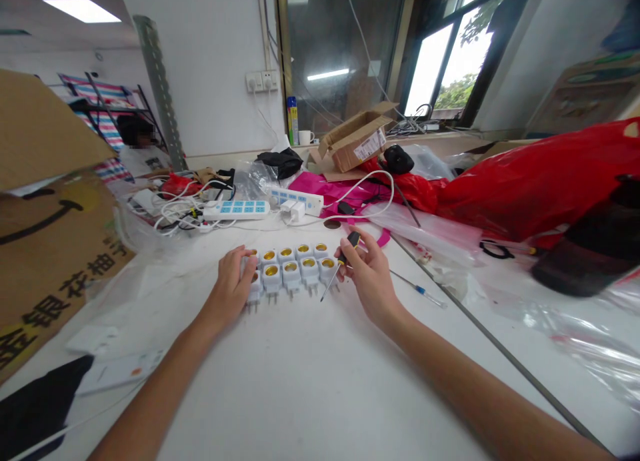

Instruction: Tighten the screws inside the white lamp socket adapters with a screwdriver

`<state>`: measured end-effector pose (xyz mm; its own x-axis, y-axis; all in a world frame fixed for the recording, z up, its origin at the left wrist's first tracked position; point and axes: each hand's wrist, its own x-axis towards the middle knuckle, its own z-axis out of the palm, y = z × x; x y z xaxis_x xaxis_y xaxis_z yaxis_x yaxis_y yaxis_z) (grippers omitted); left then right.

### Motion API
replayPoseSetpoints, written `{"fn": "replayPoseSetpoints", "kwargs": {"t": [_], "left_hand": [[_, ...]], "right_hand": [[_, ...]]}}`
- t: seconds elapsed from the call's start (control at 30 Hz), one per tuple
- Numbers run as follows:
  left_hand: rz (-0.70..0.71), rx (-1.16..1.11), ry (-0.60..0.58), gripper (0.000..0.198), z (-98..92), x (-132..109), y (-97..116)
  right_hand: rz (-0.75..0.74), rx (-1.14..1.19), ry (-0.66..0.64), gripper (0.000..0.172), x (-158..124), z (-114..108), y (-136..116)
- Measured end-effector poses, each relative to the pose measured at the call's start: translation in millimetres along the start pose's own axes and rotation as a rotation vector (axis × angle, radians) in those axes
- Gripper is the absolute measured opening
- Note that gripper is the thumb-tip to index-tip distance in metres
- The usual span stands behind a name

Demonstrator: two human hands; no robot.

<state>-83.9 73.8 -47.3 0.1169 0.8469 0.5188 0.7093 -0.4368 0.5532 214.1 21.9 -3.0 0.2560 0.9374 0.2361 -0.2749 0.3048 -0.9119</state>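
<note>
Several white plug-in lamp sockets (291,271) with brass-coloured insides stand in two rows on the white table, the front row's plug pins pointing toward me. My left hand (231,282) is closed around the left end of the rows, its thumb and fingers against the end sockets and partly hiding them. In my right hand (369,272) is a screwdriver (349,246) with a black and yellow handle. Its metal shaft slants down to the left, the tip near the front right socket. Just right of that hand lies another thin screwdriver (423,291) with a blue and clear handle.
Behind the sockets are power strips (239,210), a white charger (293,211) and tangled cables. Red plastic bags (540,181) and a dark bottle (590,247) occupy the right. A cardboard box (55,247) stands left. A person (143,147) is in the background.
</note>
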Motion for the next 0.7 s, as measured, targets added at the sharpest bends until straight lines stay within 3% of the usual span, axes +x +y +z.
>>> {"fn": "replayPoseSetpoints", "kwargs": {"t": [0.33, 0.7], "left_hand": [[-0.174, 0.073, -0.087, 0.065, -28.5, 7.8, 10.7], [-0.241, 0.088, 0.071, 0.046, -28.9, 11.0, -0.5]], "right_hand": [[0.008, 0.016, -0.023, 0.067, -4.3, 1.4, -3.5], [0.015, 0.021, -0.035, 0.059, -6.6, 3.4, -7.3]]}}
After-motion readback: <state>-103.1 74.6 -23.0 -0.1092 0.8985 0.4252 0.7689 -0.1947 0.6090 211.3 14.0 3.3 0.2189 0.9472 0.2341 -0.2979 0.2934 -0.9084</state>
